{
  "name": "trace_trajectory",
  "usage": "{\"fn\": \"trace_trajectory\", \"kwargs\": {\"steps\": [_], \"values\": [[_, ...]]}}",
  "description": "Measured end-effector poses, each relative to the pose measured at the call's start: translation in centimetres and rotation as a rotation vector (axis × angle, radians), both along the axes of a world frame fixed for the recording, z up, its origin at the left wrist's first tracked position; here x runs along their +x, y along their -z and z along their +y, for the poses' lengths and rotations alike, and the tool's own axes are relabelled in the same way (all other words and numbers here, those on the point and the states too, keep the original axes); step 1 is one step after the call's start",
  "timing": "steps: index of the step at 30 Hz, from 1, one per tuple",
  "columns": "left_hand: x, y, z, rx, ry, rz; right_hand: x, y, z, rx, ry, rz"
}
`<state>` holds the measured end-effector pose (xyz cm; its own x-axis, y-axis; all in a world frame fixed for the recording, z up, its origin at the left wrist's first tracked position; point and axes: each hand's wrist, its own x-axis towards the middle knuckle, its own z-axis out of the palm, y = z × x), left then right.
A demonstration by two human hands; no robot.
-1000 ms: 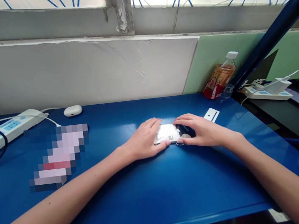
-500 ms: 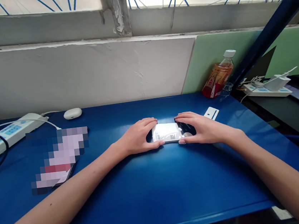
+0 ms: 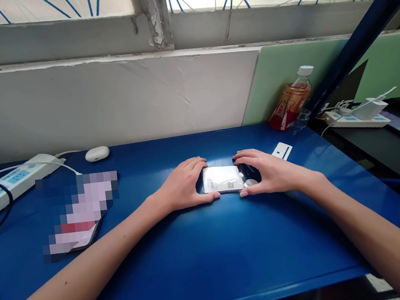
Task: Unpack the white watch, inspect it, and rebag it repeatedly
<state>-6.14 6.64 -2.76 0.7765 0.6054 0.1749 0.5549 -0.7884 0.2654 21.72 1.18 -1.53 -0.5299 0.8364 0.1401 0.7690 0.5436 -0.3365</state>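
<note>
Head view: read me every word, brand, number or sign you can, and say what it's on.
No text is readable.
White packet: dark print, too small to read.
Bottle: label characters too blurred to read.
Phone: screen pixelated, unreadable.
White card: a dark dot and bar, no legible words.
Power strip at left: no legible wording.

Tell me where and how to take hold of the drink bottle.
Probably around the labelled middle of the drink bottle, coming from the front left. Its body is long and rounded, with the white cap uppermost, so a grip wrapped round it should suit. The blue post crowds its right, and the green panel lies behind.
</note>
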Motion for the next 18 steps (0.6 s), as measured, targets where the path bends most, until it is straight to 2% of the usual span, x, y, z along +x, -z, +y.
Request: {"fn": "trace_trajectory", "kwargs": {"steps": [7, 12, 18], "values": [[-0.7, 0.0, -1.0, -0.080, -0.030, 0.074, -0.2, 0.1, -0.1, 0.010, -0.001, -0.007], [-1.6, 0.3, -1.4, -0.129, -0.063, 0.039, -0.3, -0.1, -0.2, 0.004, 0.009, -0.011], [-1.6, 0.2, -1.5, -0.146, -0.083, 0.028, -0.2, -0.2, -0.1, -0.003, -0.007, -0.058]]}}
